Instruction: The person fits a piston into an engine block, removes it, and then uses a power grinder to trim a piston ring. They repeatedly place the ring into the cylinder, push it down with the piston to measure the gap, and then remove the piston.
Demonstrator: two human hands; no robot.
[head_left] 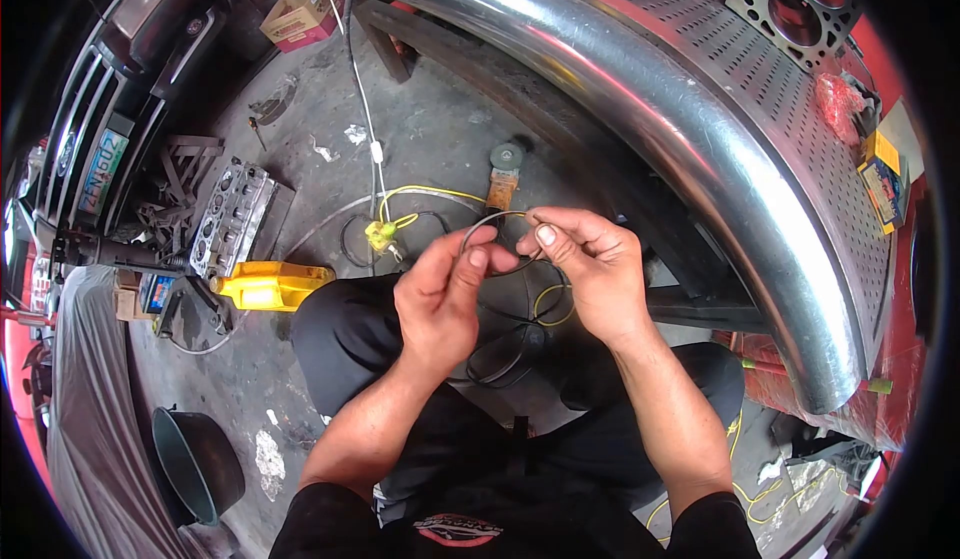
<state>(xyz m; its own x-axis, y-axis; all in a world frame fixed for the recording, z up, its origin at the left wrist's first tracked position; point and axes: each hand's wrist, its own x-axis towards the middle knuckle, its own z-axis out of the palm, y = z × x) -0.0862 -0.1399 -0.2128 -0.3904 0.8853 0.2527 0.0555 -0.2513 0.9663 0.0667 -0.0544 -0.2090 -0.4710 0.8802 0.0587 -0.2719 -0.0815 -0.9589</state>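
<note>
Head view: left hand (438,304) and right hand (604,284) pinching thin loop (487,218), likely light, springy, best held by edges.

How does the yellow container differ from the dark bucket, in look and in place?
The yellow container is bright yellow, while the bucket is dark. The container narrows to a neck, whereas the bucket has a wide, open, round mouth. The container shows right beside the person's left knee; the bucket is farther from it. Both are on the person's left side.
</note>
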